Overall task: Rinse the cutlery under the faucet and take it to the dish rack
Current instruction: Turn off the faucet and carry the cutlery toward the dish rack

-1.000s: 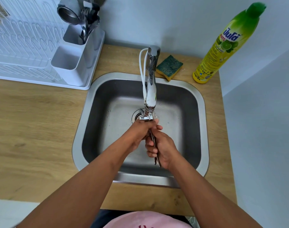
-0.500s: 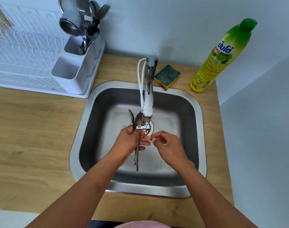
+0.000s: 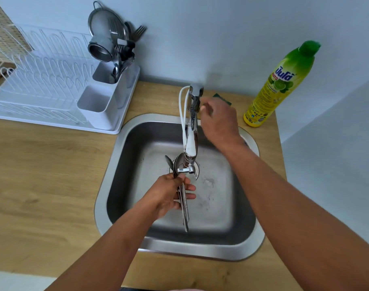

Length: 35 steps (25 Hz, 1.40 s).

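My left hand (image 3: 171,194) grips a bundle of steel spoons (image 3: 184,211) over the sink (image 3: 251,234), bowls up beside the faucet's spout, handles pointing down towards me. The faucet (image 3: 191,141) rises from the counter's back edge and reaches out over the drain. My right hand (image 3: 219,120) is up at the faucet's base, blurred, fingers loosely curled next to the valve, holding nothing. The white dish rack (image 3: 38,95) stands at the back left with a cutlery holder (image 3: 108,101); its rear compartment holds forks, spoons and a strainer.
A green and yellow dish soap bottle (image 3: 278,85) stands at the back right against the wall. A green sponge (image 3: 222,98) is mostly hidden behind my right hand. The wooden counter (image 3: 42,175) runs left of the sink; a wall closes the right side.
My right hand left the spoons and rose to the faucet's base. The left hand kept hold of the spoons under the spout. The camera tilted up.
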Each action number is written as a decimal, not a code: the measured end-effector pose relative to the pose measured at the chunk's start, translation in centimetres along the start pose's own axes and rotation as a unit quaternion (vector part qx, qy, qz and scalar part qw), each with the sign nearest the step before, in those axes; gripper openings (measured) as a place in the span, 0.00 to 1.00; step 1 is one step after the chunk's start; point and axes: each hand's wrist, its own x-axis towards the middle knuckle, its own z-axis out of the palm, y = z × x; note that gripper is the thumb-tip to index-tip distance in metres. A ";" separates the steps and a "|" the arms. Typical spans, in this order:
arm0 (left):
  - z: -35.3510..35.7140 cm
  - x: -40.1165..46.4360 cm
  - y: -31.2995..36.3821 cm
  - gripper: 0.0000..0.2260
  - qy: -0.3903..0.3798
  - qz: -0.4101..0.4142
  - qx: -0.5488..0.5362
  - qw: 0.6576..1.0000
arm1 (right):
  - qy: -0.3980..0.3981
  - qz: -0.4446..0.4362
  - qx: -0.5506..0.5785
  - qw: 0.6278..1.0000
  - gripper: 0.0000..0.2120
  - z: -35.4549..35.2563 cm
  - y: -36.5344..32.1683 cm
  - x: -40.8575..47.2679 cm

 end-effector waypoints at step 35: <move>-6.1 -12.8 14.1 0.09 0.020 0.302 0.002 0.953 | -0.073 0.074 0.125 0.987 0.06 0.0 -13.9 -8.8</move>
